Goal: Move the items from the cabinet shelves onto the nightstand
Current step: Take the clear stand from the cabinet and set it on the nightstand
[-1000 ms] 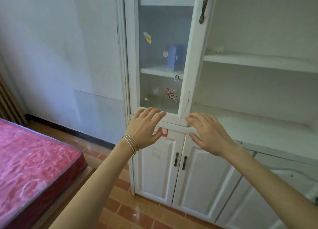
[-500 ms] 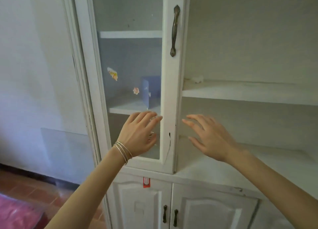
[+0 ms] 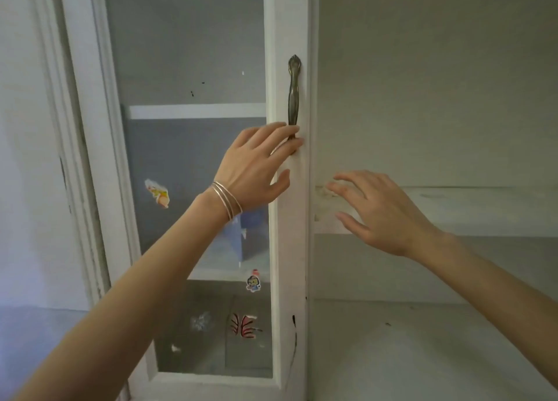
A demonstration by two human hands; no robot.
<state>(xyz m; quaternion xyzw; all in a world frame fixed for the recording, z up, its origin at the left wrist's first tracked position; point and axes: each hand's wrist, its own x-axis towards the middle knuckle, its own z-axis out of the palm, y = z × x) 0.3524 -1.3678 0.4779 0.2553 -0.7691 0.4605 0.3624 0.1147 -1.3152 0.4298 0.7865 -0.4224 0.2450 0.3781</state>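
The handle (image 3: 293, 93) of the glass door (image 3: 187, 68) is touched by the left hand (image 3: 253, 165).
Its fingers are held straight and apart, tips at the handle's lower end. The right hand (image 3: 383, 213), at 4 o'clock, is held spread and empty before the shelf (image 3: 468, 207). The blue box (image 3: 231, 243) is seen behind the glass, at 6 o'clock of the left hand.

Left hand (image 3: 256, 165), fingers extended, touches lower end of handle (image 3: 293, 93) on glass door (image 3: 287, 249). Right hand (image 3: 383, 213), fingers spread, hovers before open shelf (image 3: 483, 207). Blue box (image 3: 232, 243) stands behind the glass; stickers (image 3: 253, 283) on pane.
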